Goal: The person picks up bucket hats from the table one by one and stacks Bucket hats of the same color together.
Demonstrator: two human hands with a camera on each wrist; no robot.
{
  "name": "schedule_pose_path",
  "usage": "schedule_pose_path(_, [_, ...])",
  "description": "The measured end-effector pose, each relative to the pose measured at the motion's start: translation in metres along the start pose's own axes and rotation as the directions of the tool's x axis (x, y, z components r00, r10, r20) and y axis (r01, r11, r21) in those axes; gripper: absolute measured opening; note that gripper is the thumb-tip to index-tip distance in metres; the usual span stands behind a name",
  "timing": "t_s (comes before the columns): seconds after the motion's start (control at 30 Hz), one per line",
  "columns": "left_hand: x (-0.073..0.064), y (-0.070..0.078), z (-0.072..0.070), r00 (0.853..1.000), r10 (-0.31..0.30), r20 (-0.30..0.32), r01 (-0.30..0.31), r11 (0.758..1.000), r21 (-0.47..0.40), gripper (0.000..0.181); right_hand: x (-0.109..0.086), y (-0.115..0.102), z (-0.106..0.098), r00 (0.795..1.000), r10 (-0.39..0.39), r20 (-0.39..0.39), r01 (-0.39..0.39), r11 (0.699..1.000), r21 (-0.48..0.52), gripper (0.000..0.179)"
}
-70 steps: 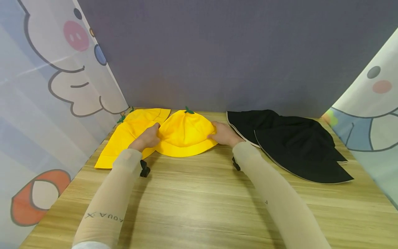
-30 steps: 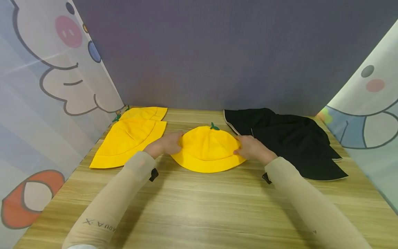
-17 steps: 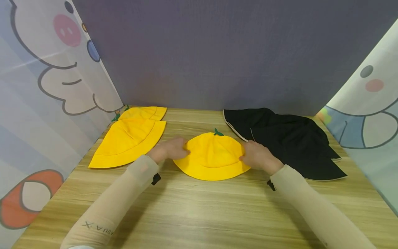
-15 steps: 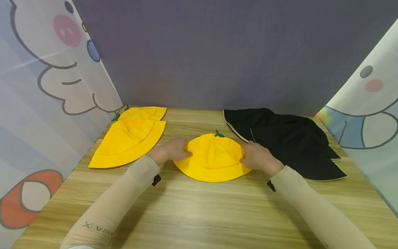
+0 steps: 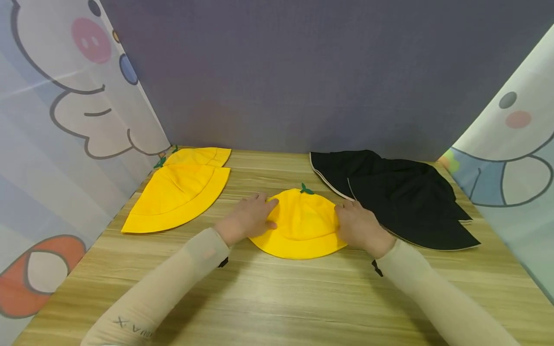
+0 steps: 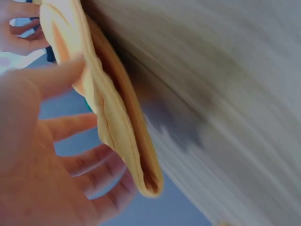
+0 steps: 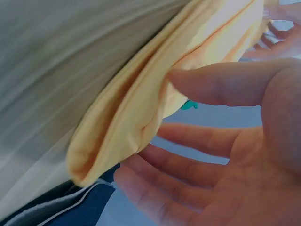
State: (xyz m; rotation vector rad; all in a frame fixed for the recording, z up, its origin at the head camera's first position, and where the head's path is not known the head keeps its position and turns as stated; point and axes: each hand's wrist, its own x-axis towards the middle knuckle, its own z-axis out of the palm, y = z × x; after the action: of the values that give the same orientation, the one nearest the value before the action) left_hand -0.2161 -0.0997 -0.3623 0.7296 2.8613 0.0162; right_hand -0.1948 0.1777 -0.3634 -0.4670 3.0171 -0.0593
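A yellow bucket hat (image 5: pixel 303 221) with a green leaf sprig on top lies flattened in the middle of the table, brim toward me. At its left side is my left hand (image 5: pixel 248 218), thumb and fingers spread loosely about the edge. My right hand (image 5: pixel 361 226) stands at the opposite side. In the right wrist view its thumb tip touches the front of the hat (image 7: pixel 141 99), with fairly straight fingers behind the edge. The left wrist view shows the left fingers (image 6: pixel 70 125) extended along the folded side of the hat (image 6: pixel 110 101).
Two more yellow hats (image 5: pixel 177 197) lie overlapping at the left. Several black hats (image 5: pixel 402 202) with pale brim edging are layered at the right, close to my right hand. A grey panel (image 5: pixel 277 77) backs the wooden table (image 5: pixel 277 302), and printed cartoon curtains flank it.
Both hands have brought the yellow hat from beside the left pair toward the middle and nearer to me. Over the last half second it shifts only slightly, and the left hand's fingers loosen.
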Motion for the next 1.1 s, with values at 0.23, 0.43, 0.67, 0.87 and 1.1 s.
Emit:
schedule_pose_path(0.23, [-0.004, 0.009, 0.002, 0.997, 0.036, 0.065, -0.034, 0.999, -0.028, 0.098, -0.003, -0.012, -0.002, 0.997, -0.060, 0.049, 0.059, 0.998, 0.018, 0.036])
schedule_pose_path(0.43, [-0.004, 0.011, 0.003, 0.991, 0.047, 0.124, -0.037, 0.996, -0.081, 0.095, -0.005, -0.016, -0.001, 0.981, -0.128, 0.148, 0.115, 0.989, 0.090, 0.056])
schedule_pose_path(0.67, [-0.003, 0.014, 0.005, 0.978, 0.070, 0.194, -0.038, 0.985, -0.166, 0.090, -0.007, -0.019, 0.000, 0.973, -0.091, 0.210, 0.073, 0.993, 0.092, 0.074])
schedule_pose_path(0.87, [-0.005, 0.016, 0.006, 0.967, 0.069, 0.244, -0.028, 0.986, -0.165, 0.097, -0.006, -0.020, 0.000, 0.971, -0.071, 0.227, 0.057, 0.996, 0.066, 0.074])
schedule_pose_path(1.1, [-0.002, 0.016, 0.007, 0.969, 0.065, 0.237, -0.026, 0.986, -0.165, 0.096, -0.004, -0.019, 0.001, 0.974, -0.055, 0.222, 0.045, 0.998, 0.051, 0.078])
